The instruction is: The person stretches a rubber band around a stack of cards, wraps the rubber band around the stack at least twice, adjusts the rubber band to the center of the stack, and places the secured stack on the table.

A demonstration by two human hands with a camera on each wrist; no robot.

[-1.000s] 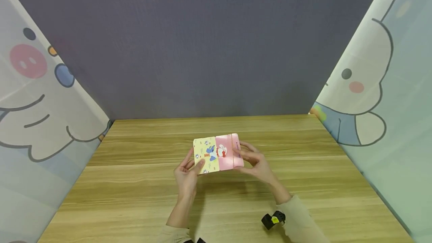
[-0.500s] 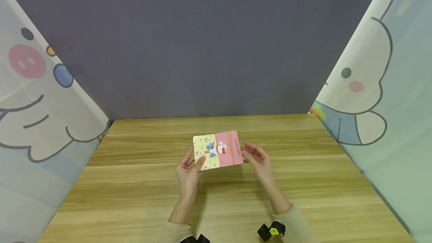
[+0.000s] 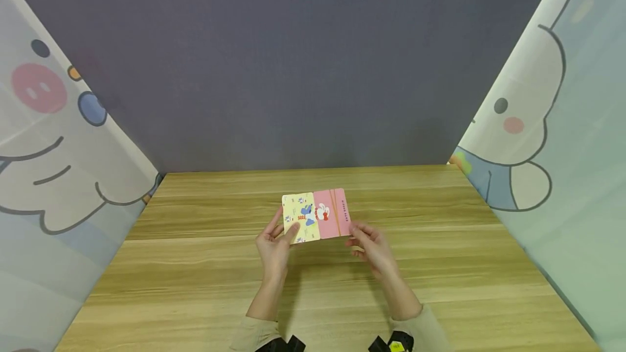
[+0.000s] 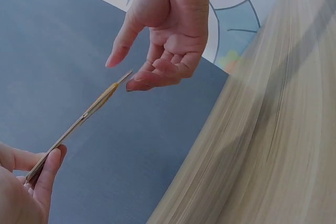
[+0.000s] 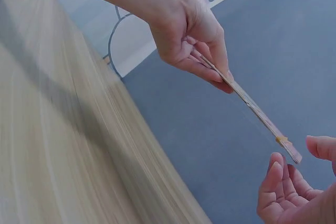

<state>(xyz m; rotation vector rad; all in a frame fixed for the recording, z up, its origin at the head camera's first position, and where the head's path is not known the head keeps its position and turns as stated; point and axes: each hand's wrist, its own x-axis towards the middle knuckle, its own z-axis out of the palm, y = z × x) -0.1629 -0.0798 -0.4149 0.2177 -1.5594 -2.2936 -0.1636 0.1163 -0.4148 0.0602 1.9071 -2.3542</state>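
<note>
Left grip (image 3: 274,247) pinches the booklet (image 3: 317,215) by its left end, thumb laid on the yellow part of the cover and fingers tucked beneath. Right grip (image 3: 374,246) is spread: from the wrist views, thumb and fingers stand apart, one on each side of the booklet's free end, near its lower right corner. Whether a fingertip brushes that edge, I cannot tell.

The booklet hangs in the air over the table (image 3: 195,265), about midway between its left and right edges, with its right end angled a little toward the far edge. Holding it by one end seems a sensible choice: the picture side faces the person, and the pink part lies uncovered, along with the orange band (image 3: 335,212) that crosses it near the right end. Raised this way, it has room below for fingers on both its faces. Seen edge-on it looks thin and stays fairly straight, so I judge that one pinch is enough to bear it. Behind the table's far edge stands a dark panel (image 3: 313,69), with cartoon curtains (image 3: 513,183) at either side.
</note>
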